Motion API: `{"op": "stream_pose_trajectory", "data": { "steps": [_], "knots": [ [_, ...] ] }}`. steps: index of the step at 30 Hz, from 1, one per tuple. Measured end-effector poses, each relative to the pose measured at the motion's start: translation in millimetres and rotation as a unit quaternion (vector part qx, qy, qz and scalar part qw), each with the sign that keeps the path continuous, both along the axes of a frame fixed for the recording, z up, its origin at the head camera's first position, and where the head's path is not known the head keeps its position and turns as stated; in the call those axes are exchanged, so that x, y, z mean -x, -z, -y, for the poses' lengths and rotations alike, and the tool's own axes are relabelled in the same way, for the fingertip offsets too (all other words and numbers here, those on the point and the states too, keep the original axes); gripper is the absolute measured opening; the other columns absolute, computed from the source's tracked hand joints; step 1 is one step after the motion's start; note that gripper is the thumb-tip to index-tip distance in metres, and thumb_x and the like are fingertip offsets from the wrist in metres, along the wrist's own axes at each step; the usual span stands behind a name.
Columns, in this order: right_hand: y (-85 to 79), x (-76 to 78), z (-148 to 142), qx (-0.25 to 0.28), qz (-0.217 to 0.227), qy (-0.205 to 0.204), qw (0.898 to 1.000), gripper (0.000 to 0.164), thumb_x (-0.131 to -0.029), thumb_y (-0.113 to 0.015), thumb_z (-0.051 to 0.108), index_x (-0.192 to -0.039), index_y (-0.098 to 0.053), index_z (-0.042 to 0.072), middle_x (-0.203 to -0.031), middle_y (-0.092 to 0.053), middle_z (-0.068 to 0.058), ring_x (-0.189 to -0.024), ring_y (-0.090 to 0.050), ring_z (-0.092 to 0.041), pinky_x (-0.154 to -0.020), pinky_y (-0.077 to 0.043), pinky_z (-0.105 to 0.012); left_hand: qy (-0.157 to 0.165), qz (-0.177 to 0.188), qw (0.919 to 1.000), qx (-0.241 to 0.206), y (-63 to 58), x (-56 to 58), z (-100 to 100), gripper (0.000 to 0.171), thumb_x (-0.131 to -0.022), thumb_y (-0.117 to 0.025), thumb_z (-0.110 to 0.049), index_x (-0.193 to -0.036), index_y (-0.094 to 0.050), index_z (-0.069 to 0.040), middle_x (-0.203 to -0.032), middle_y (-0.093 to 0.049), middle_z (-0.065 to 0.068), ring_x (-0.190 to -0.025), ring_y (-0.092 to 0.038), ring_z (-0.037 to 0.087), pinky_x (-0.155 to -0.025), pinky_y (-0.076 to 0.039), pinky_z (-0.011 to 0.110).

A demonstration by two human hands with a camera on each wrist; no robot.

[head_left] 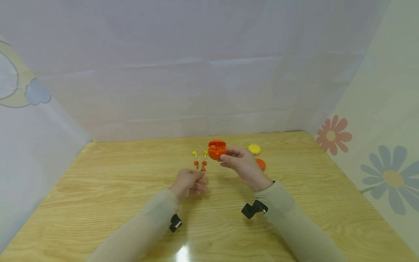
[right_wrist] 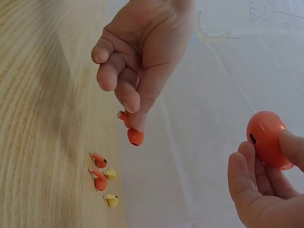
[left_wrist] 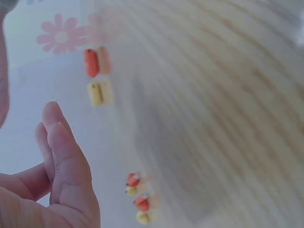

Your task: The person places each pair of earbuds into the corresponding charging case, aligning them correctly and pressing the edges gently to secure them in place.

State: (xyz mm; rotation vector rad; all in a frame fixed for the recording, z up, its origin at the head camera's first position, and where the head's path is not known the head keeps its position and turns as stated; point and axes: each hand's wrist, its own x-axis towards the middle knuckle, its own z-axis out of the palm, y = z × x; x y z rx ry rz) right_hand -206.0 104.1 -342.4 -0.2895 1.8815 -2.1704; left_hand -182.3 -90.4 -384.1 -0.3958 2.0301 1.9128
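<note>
In the right wrist view my left hand [right_wrist: 142,61] pinches an orange earbud [right_wrist: 136,137] between thumb and forefinger, above the table. My right hand [head_left: 243,165] holds an orange earbud case [head_left: 216,154] by its right side, raised off the table. Its lid stands open, a small light glows on its front, and a rounded orange shape shows in the left slot. Behind my left hand lie two orange earbuds [head_left: 196,164] and, farther back, two yellow earbuds [head_left: 194,154]. The held earbud is hidden in the left wrist view.
A round yellow case [head_left: 254,149] lies with its lid down at the back right. Nearer, another orange case [head_left: 260,164] is partly hidden behind my right hand. The wooden table [head_left: 108,182] meets cloth-covered walls at the back and sides.
</note>
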Motion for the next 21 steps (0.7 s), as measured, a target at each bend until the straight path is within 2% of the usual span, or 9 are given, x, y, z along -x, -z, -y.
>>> {"op": "stream_pose_trajectory", "data": {
  "steps": [5,12,21],
  "knots": [
    [-0.6,-0.4,0,-0.003,-0.003,-0.004,1.0,0.035,-0.095,-0.059,0.0,-0.127,-0.051,-0.013,-0.114,-0.061,-0.012,-0.094,-0.066,-0.017,-0.088,-0.053,-0.032,-0.018,-0.014,0.9995,-0.022,-8.3,-1.6,2,0.026,-0.098,-0.059,-0.014,-0.114,-0.058,0.006,-0.097,-0.071,0.021,-0.07,-0.072,0.025,-0.054,-0.053,0.025],
    [-1.0,-0.2,0,-0.003,-0.002,-0.003,1.0,0.036,-0.095,-0.06,0.0,-0.127,-0.052,-0.013,-0.114,-0.062,-0.011,-0.094,-0.066,-0.017,-0.088,-0.053,-0.032,-0.023,-0.024,0.9991,-0.027,-16.6,-4.9,6,0.028,-0.098,-0.06,-0.017,-0.117,-0.057,0.004,-0.096,-0.071,0.019,-0.065,-0.071,0.023,-0.056,-0.055,0.028],
    [-1.2,-0.3,1,-0.001,-0.001,0.003,1.0,0.033,-0.094,-0.06,-0.001,-0.124,-0.053,-0.013,-0.111,-0.062,-0.01,-0.093,-0.065,-0.016,-0.088,-0.053,-0.033,-0.043,-0.048,0.9978,-0.018,-24.1,-9.6,6,0.027,-0.096,-0.064,-0.018,-0.113,-0.058,0.002,-0.08,-0.072,0.008,-0.057,-0.068,0.018,-0.051,-0.053,0.025]
  ]
}}
